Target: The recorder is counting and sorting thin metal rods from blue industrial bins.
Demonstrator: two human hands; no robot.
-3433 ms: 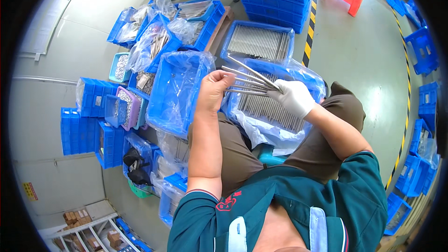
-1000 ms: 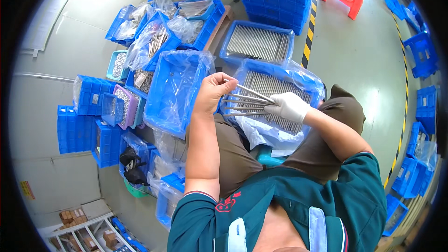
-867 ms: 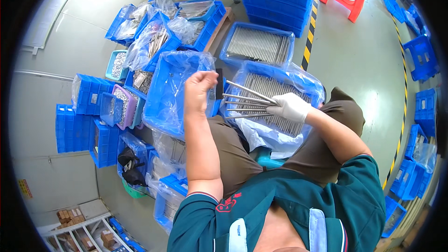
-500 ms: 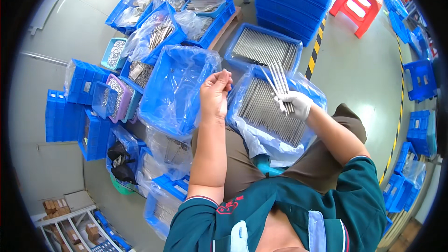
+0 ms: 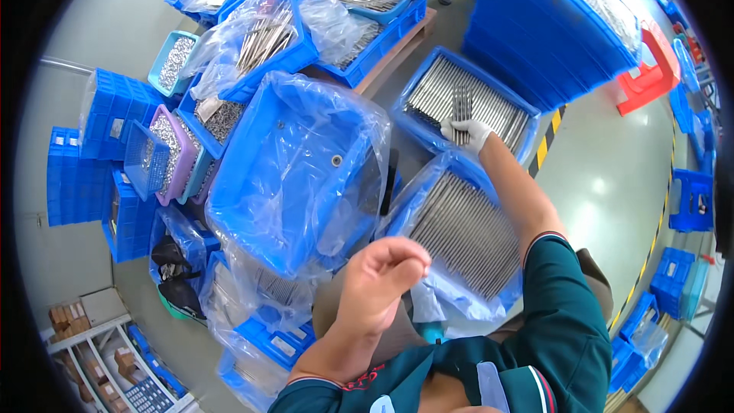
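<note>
My right hand (image 5: 472,134), in a white glove, grips a small bundle of thin metal rods (image 5: 462,101). It is over the far blue bin (image 5: 405,80), which holds rows of similar rods. Bare and curled closed, my left hand (image 5: 380,279) hovers above my lap; whatever its fingers hold, if anything, is hidden. To its right, the near blue bin (image 5: 511,302) holds another layer of rods in a plastic liner. The large blue bin (image 5: 218,218) at left is lined with clear plastic, and a small ring-shaped piece (image 5: 336,160) lies inside.
A tall stack of blue crates (image 5: 520,38) stands at the far right, beside a red stool (image 5: 650,73). Small baskets of metal parts (image 5: 180,149) and bagged rods (image 5: 264,50) crowd the left. Striped tape (image 5: 547,141) marks the floor.
My right hand has moved away from the near bin to the far bin, still holding the rods. My left hand has come back nearer to my body, staying closed. The view has shifted.
</note>
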